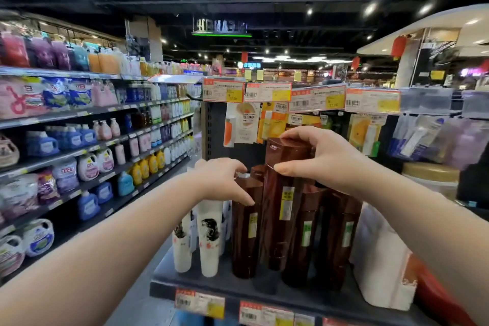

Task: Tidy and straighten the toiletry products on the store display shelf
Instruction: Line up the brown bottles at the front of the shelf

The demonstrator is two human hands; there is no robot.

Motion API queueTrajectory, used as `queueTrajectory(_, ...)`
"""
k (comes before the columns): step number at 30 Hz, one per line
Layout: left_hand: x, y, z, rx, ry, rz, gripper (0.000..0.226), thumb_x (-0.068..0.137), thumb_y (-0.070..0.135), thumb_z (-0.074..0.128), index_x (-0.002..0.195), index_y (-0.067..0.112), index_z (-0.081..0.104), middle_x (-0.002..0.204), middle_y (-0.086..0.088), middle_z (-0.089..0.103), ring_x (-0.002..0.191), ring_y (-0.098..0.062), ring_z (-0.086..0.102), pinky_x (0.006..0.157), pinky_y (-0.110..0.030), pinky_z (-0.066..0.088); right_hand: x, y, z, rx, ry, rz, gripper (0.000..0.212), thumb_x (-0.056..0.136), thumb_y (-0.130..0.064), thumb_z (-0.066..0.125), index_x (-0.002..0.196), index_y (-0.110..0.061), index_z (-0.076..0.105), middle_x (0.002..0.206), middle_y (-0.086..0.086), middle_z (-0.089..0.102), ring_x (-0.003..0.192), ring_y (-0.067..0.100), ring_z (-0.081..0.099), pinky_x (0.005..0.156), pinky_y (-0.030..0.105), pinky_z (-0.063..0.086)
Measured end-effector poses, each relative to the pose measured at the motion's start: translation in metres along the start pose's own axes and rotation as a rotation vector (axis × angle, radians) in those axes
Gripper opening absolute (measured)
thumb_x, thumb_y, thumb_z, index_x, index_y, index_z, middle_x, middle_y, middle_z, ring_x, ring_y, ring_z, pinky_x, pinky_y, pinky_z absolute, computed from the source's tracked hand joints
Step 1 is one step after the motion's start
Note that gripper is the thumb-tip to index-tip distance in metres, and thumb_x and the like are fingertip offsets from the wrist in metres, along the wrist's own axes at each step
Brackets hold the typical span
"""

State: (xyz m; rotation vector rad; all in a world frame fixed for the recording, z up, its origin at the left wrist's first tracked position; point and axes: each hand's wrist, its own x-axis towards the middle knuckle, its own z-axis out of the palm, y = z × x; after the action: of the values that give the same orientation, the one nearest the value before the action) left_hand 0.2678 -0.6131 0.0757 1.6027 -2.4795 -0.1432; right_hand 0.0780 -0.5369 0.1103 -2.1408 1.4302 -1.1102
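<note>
Several tall brown bottles stand on a dark display shelf [211, 286] in front of me. My right hand [317, 159] grips the cap end of one raised brown bottle [280, 193], which sits higher than the others. My left hand [225, 177] holds the top of a shorter brown bottle [244, 233] to its left, thumb against its side. Two more brown bottles [307, 233] stand to the right. White tubes with dark prints [210, 233] stand at the shelf's left end.
A white pack [381, 254] leans at the right of the shelf. Price tags [267, 91] hang on the rail above, with sachets behind. A gold-lidded jar [431, 174] sits at right. Long detergent shelves [79, 140] line the aisle on the left.
</note>
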Motion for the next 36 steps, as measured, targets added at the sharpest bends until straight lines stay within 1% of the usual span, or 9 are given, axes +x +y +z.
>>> queueTrajectory(4, 0.011, 0.007, 0.009, -0.008, -0.078, 0.03, 0.082, 0.066, 0.054, 0.073, 0.136, 0.026, 0.04, 0.134, 0.004, 0.049, 0.124, -0.02, 0.044, 0.101, -0.04, 0.031, -0.002, 0.006, 0.001, -0.008, -0.012, -0.02, 0.048, 0.065, -0.043, 0.076, 0.106, -0.041, 0.052, 0.098, -0.022, 0.059, 0.081, -0.008, 0.06, 0.057, 0.008, 0.051)
queueTrajectory(8, 0.017, 0.012, 0.011, -0.1, -0.031, 0.085, 0.058, 0.068, 0.039, 0.076, 0.12, 0.023, 0.054, 0.101, 0.004, 0.053, 0.1, -0.019, 0.053, 0.09, -0.038, 0.045, -0.003, 0.011, 0.002, 0.017, -0.028, -0.004, 0.046, 0.066, -0.04, 0.077, 0.104, -0.042, 0.051, 0.097, -0.019, 0.06, 0.081, -0.002, 0.062, 0.053, 0.009, 0.047)
queueTrajectory(12, 0.024, 0.019, 0.013, -0.164, -0.03, 0.116, 0.044, 0.07, 0.029, 0.075, 0.109, 0.02, 0.058, 0.1, 0.0, 0.059, 0.101, -0.025, 0.057, 0.089, -0.044, 0.048, -0.003, 0.014, 0.004, -0.034, -0.045, -0.012, 0.043, 0.069, -0.037, 0.077, 0.105, -0.039, 0.053, 0.1, -0.018, 0.06, 0.091, 0.001, 0.059, 0.069, 0.015, 0.049)
queueTrajectory(15, 0.029, 0.021, 0.016, -0.194, -0.031, 0.132, 0.02, 0.072, 0.019, 0.071, 0.083, 0.022, 0.054, 0.083, 0.004, 0.055, 0.094, -0.026, 0.058, 0.085, -0.042, 0.05, -0.003, 0.017, 0.008, -0.054, -0.061, -0.023, 0.042, 0.07, -0.034, 0.076, 0.106, -0.037, 0.054, 0.103, -0.016, 0.06, 0.095, 0.001, 0.057, 0.076, 0.017, 0.048)
queueTrajectory(18, 0.032, 0.02, 0.018, -0.23, -0.017, 0.144, 0.028, 0.075, 0.014, 0.067, 0.064, 0.027, 0.045, 0.07, 0.009, 0.051, 0.075, -0.018, 0.053, 0.071, -0.032, 0.048, 0.0, 0.022, 0.013, -0.055, -0.087, -0.012, 0.043, 0.07, -0.033, 0.076, 0.107, -0.035, 0.054, 0.104, -0.013, 0.06, 0.096, 0.004, 0.057, 0.081, 0.022, 0.049)
queueTrajectory(21, 0.033, 0.017, 0.018, -0.27, -0.03, 0.164, 0.016, 0.081, 0.013, 0.062, 0.078, 0.026, 0.052, 0.08, 0.005, 0.057, 0.076, -0.015, 0.054, 0.061, -0.023, 0.044, 0.004, 0.025, 0.022, -0.062, -0.116, -0.002, 0.045, 0.071, -0.033, 0.077, 0.11, -0.034, 0.054, 0.104, -0.014, 0.059, 0.096, 0.003, 0.057, 0.079, 0.019, 0.047)
queueTrajectory(25, 0.031, 0.01, 0.013, -0.27, -0.104, 0.169, 0.024, 0.084, 0.012, 0.059, 0.106, 0.02, 0.056, 0.099, -0.003, 0.062, 0.089, -0.017, 0.059, 0.075, -0.029, 0.048, 0.008, 0.027, 0.039, -0.118, -0.164, -0.007, 0.051, 0.07, -0.035, 0.077, 0.114, -0.034, 0.053, 0.105, -0.016, 0.057, 0.099, 0.003, 0.055, 0.085, 0.023, 0.047)
queueTrajectory(30, 0.029, 0.002, 0.014, -0.244, -0.103, 0.165, 0.018, 0.083, 0.013, 0.059, 0.101, 0.017, 0.059, 0.096, -0.003, 0.062, 0.09, -0.019, 0.059, 0.077, -0.03, 0.049, 0.012, 0.031, 0.047, -0.146, -0.188, 0.0, 0.054, 0.068, -0.038, 0.078, 0.115, -0.034, 0.052, 0.106, -0.016, 0.057, 0.1, 0.005, 0.056, 0.089, 0.028, 0.049)
queueTrajectory(36, 0.036, 0.002, 0.021, -0.166, -0.068, 0.141, 0.013, 0.079, 0.01, 0.057, 0.09, 0.015, 0.057, 0.078, 0.001, 0.057, 0.07, -0.012, 0.054, 0.055, -0.019, 0.042, 0.012, 0.033, 0.044, -0.176, -0.2, 0.006, 0.049, 0.066, -0.039, 0.078, 0.108, -0.039, 0.052, 0.103, -0.018, 0.057, 0.096, 0.003, 0.056, 0.085, 0.025, 0.049)
